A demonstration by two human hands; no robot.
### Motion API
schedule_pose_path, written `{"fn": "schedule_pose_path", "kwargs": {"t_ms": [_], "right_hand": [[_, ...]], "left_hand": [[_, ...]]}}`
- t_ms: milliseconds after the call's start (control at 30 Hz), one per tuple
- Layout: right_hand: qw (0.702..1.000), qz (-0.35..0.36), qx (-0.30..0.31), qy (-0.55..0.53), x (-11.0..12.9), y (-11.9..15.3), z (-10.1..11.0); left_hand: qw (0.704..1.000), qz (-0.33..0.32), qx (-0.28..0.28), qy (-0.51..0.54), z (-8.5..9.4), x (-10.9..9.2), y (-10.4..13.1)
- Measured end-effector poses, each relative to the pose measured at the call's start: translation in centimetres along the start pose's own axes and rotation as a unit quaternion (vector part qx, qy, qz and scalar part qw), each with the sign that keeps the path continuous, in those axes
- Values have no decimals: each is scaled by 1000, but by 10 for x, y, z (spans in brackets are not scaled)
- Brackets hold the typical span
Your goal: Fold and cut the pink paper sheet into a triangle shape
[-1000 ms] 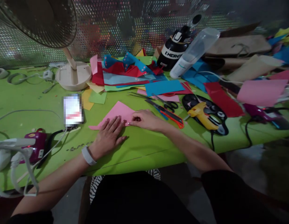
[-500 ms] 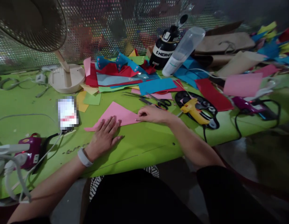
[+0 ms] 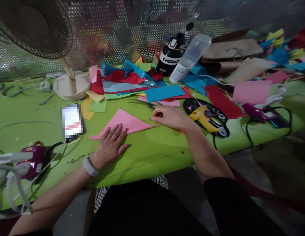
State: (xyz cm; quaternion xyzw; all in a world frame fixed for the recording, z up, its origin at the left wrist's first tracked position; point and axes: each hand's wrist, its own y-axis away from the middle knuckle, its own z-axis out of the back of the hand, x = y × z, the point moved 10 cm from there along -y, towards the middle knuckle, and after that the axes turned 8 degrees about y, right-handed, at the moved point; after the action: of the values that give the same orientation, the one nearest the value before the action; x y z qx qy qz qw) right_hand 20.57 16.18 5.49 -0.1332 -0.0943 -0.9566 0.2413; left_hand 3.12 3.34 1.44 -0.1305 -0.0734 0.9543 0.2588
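Observation:
A folded sheet of pink paper (image 3: 125, 121) lies on the green tabletop in front of me, roughly triangular, with a narrow tip to the right. My left hand (image 3: 110, 144) rests flat on its lower left edge, fingers spread. Just past the right tip, my right hand (image 3: 170, 118) is curled over the scissors (image 3: 152, 106), closed around their handle end. Blades show beyond the knuckles, and a bit of orange (image 3: 181, 131) peeks out below the palm. The hand hides most of the handles.
Beyond the pink paper is a pile of coloured paper (image 3: 132, 86). A yellow glue gun (image 3: 205, 119) lies in a black holder at right. A black bottle (image 3: 170, 60), a clear bottle (image 3: 191, 57), a fan (image 3: 72, 86) and a phone (image 3: 72, 121) stand or lie around.
My right hand has let go of the pink paper's right tip and shifted right and slightly up, closing over the scissors. My left hand stays on the paper. The view has shifted slightly.

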Motion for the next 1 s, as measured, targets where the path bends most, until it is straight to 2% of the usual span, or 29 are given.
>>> {"fn": "schedule_pose_path", "kwargs": {"t_ms": [67, 133, 200, 267, 333, 433, 733, 1000], "right_hand": [[994, 36, -103, -5, 23, 8, 16], [983, 111, -146, -4, 59, 18, 10], [973, 208, -96, 12, 97, 26, -22], [964, 259, -45, 47, 120, 32, -56], [963, 260, -10, 75, 125, 33, -83], [963, 248, 3, 102, 119, 33, -103], [963, 240, -18, 125, 117, 35, -104], [963, 233, -12, 134, 118, 35, -105]], "left_hand": [[1000, -1, -5, 0, 1, 0, 1], [1000, -8, -12, 3, 2, -1, 1], [1000, -11, -9, 4, 1, 0, 2], [1000, -10, 6, 4, -3, 0, 2], [1000, -5, 19, -1, -7, 1, 2], [1000, 2, 19, -10, -9, 2, 1], [999, 27, 37, -20, -7, 0, 1], [991, 118, 55, -37, -4, 4, 8]]}}
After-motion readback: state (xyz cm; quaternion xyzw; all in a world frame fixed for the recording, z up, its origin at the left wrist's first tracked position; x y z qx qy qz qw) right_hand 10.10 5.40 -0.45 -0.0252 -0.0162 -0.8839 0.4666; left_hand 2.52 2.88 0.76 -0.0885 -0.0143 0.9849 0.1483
